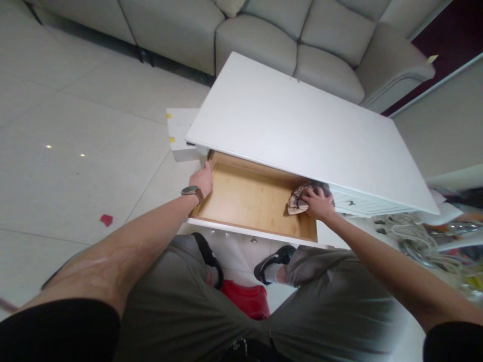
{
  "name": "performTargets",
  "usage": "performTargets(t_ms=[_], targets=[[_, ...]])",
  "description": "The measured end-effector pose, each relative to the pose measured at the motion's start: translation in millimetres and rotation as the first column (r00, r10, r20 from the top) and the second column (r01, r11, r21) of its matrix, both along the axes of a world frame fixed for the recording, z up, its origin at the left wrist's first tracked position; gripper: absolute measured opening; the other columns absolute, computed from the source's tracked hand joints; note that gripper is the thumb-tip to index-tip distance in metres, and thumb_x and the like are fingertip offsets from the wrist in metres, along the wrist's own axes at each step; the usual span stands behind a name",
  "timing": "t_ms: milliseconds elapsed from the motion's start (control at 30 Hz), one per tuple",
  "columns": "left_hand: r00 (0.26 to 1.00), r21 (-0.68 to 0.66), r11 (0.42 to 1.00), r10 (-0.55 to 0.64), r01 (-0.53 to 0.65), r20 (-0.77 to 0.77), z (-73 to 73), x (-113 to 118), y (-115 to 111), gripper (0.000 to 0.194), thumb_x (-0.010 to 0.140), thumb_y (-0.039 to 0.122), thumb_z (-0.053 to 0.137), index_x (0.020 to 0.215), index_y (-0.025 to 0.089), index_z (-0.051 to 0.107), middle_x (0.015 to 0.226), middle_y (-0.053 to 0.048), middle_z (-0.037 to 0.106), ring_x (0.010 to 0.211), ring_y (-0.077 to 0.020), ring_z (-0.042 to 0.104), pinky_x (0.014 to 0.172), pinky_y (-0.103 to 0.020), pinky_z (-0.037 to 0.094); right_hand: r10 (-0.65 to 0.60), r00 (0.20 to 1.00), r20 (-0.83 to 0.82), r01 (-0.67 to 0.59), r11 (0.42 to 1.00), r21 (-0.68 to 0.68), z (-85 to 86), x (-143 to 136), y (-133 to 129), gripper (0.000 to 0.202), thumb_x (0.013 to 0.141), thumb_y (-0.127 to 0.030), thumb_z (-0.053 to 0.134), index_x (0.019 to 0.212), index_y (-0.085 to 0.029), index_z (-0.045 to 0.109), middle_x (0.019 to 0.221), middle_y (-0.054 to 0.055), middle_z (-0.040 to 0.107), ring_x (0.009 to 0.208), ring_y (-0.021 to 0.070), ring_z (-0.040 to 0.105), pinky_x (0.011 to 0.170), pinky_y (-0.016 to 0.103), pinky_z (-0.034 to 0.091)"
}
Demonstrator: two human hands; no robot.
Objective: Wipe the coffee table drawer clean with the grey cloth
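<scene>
A white drawer front with a small knob (254, 240) faces me, and the pale wooden drawer (249, 198) is pulled out of a white table (302, 125). My left hand (203, 181), with a watch on its wrist, grips the drawer's left side; its fingers are partly hidden. At the drawer's right end my right hand (319, 203) holds a crumpled brown-and-cream patterned cloth (298, 198). Its fingers are bent over the cloth, which lies against the right side wall of the drawer.
Behind the table stands a grey sofa (256, 42). A white box (183, 133) sits left of the table. Under me is a red stool (247, 300). Coiled cables (415, 236) and clutter lie at the right. A red scrap (106, 219) is on the tiled floor.
</scene>
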State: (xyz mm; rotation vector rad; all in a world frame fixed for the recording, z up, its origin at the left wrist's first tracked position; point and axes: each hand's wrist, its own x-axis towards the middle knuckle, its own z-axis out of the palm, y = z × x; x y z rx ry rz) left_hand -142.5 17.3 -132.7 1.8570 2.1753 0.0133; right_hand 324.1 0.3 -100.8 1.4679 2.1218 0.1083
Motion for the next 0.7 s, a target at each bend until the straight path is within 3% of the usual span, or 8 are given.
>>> performTargets(t_ms=[100, 267, 500, 600, 700], targets=[[1.000, 0.025, 1.000, -0.013, 0.013, 0.002, -2.2, -2, 0, 0.053, 0.089, 0.015, 0.047, 0.141, 0.010, 0.038, 0.114, -0.022, 0.069, 0.107, -0.0314, 0.069, 0.092, -0.039, 0.053, -0.063, 0.998, -0.031, 0.065, 0.997, 0.040, 1.7, 6, -4, 0.054, 0.085, -0.027, 0.058, 0.138, -0.034, 0.060, 0.158, 0.010, 0.033, 0.134, 0.0511, 0.024, 0.092, 0.064, 0.041], [1.000, 0.014, 1.000, -0.015, 0.015, 0.017, -3.8, -3, 1, 0.055, 0.087, 0.014, 0.050, 0.141, 0.011, 0.038, 0.113, -0.022, 0.070, 0.105, -0.0315, 0.070, 0.091, -0.039, 0.053, -0.026, 0.995, -0.099, 0.022, 0.999, -0.042, 13.4, 11, -19, 0.053, 0.085, -0.028, 0.057, 0.138, -0.026, 0.062, 0.140, 0.016, 0.048, 0.120, 0.0383, 0.044, 0.099, 0.053, 0.037], [1.000, 0.030, 0.999, -0.028, 0.027, 0.006, -5.0, -2, 1, 0.058, 0.087, 0.016, 0.050, 0.142, 0.009, 0.037, 0.114, -0.023, 0.069, 0.106, -0.0315, 0.069, 0.091, -0.040, 0.053, -0.045, 0.962, -0.269, -0.008, 0.981, -0.195, 20.8, 24, -72, 0.049, 0.077, -0.021, 0.060, 0.124, -0.018, 0.070, 0.123, 0.016, 0.055, 0.110, 0.0303, 0.055, 0.100, 0.044, 0.039], [1.000, 0.016, 1.000, -0.027, 0.027, -0.002, -3.8, -2, 1, 0.057, 0.086, 0.017, 0.051, 0.141, 0.008, 0.037, 0.117, -0.024, 0.068, 0.107, -0.0318, 0.069, 0.091, -0.039, 0.053, -0.168, 0.870, -0.463, 0.068, 0.972, -0.223, 25.2, 34, -80, 0.043, 0.074, -0.021, 0.060, 0.115, -0.020, 0.072, 0.122, 0.014, 0.057, 0.109, 0.0277, 0.059, 0.102, 0.041, 0.043], [1.000, -0.010, 1.000, -0.027, 0.027, 0.006, -2.7, -3, 3, 0.059, 0.085, 0.023, 0.055, 0.140, 0.009, 0.038, 0.121, -0.024, 0.066, 0.110, -0.0334, 0.068, 0.092, -0.039, 0.053, -0.297, 0.655, -0.695, 0.254, 0.953, -0.167, 34.1, 44, -78, 0.033, 0.078, -0.025, 0.057, 0.108, -0.021, 0.070, 0.118, 0.011, 0.063, 0.109, 0.0272, 0.062, 0.101, 0.042, 0.048]])
